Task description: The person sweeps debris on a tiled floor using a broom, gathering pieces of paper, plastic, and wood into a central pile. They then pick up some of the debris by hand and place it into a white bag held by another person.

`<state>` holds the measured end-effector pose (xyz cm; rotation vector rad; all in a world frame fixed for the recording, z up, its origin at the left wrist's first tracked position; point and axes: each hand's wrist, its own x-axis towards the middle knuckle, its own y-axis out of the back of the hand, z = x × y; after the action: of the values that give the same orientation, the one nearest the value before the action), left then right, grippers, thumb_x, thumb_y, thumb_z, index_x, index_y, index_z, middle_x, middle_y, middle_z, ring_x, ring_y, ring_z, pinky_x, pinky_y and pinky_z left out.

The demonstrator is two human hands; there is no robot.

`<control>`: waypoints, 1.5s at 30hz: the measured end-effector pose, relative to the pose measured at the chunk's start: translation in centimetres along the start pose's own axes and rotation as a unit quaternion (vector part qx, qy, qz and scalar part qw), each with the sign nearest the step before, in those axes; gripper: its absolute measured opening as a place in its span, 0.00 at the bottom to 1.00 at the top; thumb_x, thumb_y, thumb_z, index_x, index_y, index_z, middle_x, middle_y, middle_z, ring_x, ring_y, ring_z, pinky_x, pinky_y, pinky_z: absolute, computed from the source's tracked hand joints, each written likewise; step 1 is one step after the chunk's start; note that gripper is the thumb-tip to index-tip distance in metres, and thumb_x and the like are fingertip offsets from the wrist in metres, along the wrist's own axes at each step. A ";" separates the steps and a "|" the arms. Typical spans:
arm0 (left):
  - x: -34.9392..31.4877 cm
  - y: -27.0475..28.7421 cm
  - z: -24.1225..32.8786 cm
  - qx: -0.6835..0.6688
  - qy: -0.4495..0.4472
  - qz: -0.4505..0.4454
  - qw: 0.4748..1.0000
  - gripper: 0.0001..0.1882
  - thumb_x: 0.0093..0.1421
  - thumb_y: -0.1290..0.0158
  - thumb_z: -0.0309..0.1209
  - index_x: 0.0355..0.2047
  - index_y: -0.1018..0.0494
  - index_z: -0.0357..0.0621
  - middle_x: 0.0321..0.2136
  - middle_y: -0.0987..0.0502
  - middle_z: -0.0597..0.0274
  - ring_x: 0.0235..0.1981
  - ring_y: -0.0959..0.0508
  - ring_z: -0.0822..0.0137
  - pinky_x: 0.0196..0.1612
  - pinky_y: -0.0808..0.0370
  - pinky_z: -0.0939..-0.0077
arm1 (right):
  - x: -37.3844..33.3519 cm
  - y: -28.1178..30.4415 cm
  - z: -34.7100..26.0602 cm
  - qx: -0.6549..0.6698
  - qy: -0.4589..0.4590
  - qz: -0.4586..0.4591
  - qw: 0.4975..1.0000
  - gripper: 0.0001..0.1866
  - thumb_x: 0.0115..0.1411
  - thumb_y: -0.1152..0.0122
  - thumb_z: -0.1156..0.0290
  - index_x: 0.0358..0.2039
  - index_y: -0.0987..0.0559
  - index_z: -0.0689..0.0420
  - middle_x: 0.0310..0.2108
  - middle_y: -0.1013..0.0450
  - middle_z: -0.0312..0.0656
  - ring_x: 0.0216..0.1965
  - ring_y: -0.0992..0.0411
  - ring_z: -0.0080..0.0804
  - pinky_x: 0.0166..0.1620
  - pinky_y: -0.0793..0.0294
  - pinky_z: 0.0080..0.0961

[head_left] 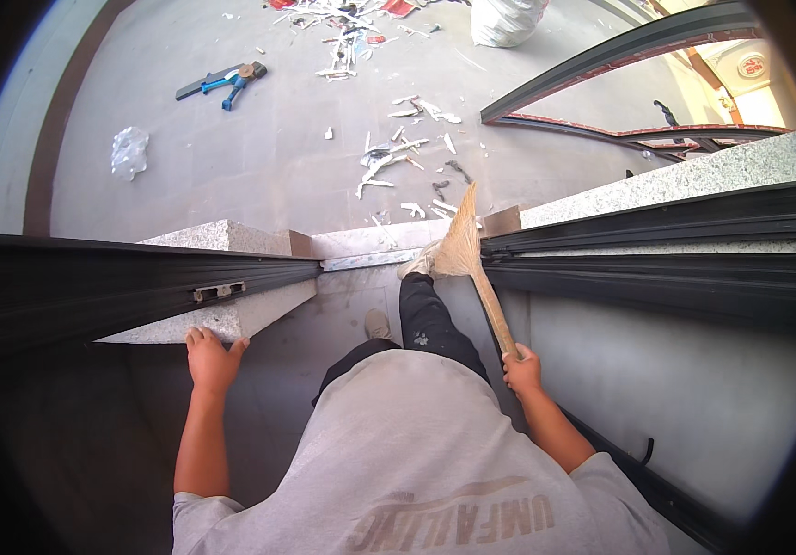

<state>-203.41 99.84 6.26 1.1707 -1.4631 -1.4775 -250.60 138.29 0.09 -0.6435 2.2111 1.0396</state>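
My right hand [522,370] is closed around the wooden handle of a straw broom [460,242]. The broom's bristles fan upward and away from me, beside my forward shoe [416,265] at the doorway sill. My left hand [213,359] rests on the edge of a speckled stone ledge [222,322], fingers laid over its top and the thumb apart. Just above that hand runs a black door-frame rail [139,287] with a small metal latch plate [220,291].
Scattered white scraps [389,162] litter the grey floor beyond the sill [370,259]. A blue-handled tool [224,83], a crumpled clear plastic bag [129,153] and a full white sack [507,20] lie farther out. Black frames [620,65] lean at right, above another stone ledge [675,185].
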 end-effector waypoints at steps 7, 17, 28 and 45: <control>1.3 2.8 1.7 -0.023 0.094 -0.185 0.978 0.50 0.50 0.32 0.52 0.56 0.33 0.15 0.60 0.34 0.26 0.66 0.37 0.37 0.68 0.39 0.58 | 3.4 -1.8 -7.1 -0.335 0.057 0.051 0.939 0.29 0.60 0.44 0.61 0.61 0.27 0.57 0.52 0.24 0.56 0.55 0.26 0.53 0.58 0.27 0.40; 1.2 1.4 1.3 -0.034 0.069 -0.105 0.992 0.44 0.46 0.29 0.40 0.54 0.34 0.16 0.57 0.32 0.28 0.61 0.33 0.36 0.65 0.36 0.55 | 22.4 -9.1 -2.3 -0.181 -0.041 -0.035 0.982 0.12 0.60 0.44 0.66 0.41 0.21 0.58 0.23 0.26 0.46 0.20 0.28 0.40 0.24 0.30 0.38; 1.2 1.8 2.2 -0.042 0.061 -0.087 0.993 0.41 0.46 0.29 0.39 0.52 0.32 0.18 0.53 0.29 0.33 0.58 0.30 0.39 0.62 0.33 0.57 | 13.9 -3.2 -1.3 -0.282 0.041 -0.105 0.953 0.16 0.61 0.45 0.65 0.47 0.22 0.58 0.37 0.22 0.58 0.44 0.22 0.55 0.47 0.23 0.43; 2.6 3.9 3.8 -0.066 0.100 -0.132 0.984 0.39 0.44 0.28 0.40 0.51 0.28 0.25 0.52 0.25 0.39 0.56 0.29 0.43 0.61 0.32 0.58 | 22.5 -10.9 -10.8 -0.385 0.191 -0.192 0.882 0.27 0.58 0.39 0.63 0.59 0.24 0.54 0.40 0.20 0.55 0.45 0.21 0.51 0.48 0.23 0.41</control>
<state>-208.15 98.32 9.60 1.4256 -1.0899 -1.5543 -262.73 119.60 -15.63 -1.6829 1.7718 1.6739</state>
